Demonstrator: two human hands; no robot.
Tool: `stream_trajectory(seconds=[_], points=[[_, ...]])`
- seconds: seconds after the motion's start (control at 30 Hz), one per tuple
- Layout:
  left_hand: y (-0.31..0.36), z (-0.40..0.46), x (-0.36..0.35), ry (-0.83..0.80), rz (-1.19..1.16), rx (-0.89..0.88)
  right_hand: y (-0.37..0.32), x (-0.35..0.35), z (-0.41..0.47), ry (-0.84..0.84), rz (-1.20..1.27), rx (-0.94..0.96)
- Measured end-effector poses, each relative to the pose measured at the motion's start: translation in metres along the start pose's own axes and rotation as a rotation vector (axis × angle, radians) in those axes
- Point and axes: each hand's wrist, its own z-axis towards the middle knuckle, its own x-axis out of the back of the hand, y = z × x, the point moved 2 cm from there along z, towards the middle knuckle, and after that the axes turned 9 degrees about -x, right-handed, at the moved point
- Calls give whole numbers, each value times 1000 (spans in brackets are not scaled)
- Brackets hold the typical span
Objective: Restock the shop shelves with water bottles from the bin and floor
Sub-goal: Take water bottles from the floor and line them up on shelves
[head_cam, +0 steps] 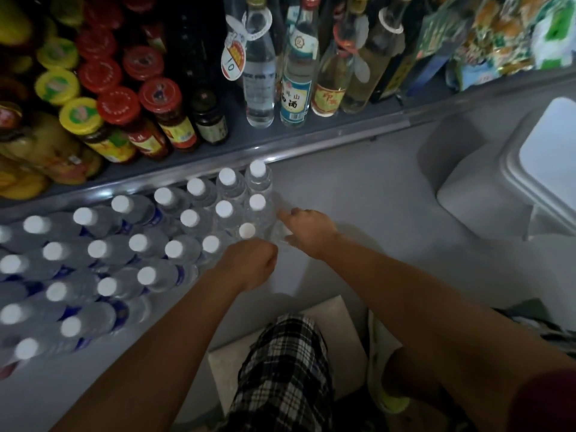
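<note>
Dim indoor light, soft shadows, wide-angle edge distortion, slight blur

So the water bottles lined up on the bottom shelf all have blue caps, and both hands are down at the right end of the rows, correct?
Not quite: the head view shows the water bottles have white caps, not blue. The rest holds: left hand and right hand are at the rows' right end.

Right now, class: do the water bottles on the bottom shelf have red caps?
No: the water bottles grouped on the bottom shelf all carry white caps, while red lids appear only on the jars one shelf above.
</note>
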Motion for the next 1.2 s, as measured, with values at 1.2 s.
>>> stream_trajectory(seconds=[1.2], points=[[27,-168,277,703,290,-50,-56,453,-115,772,206,228]])
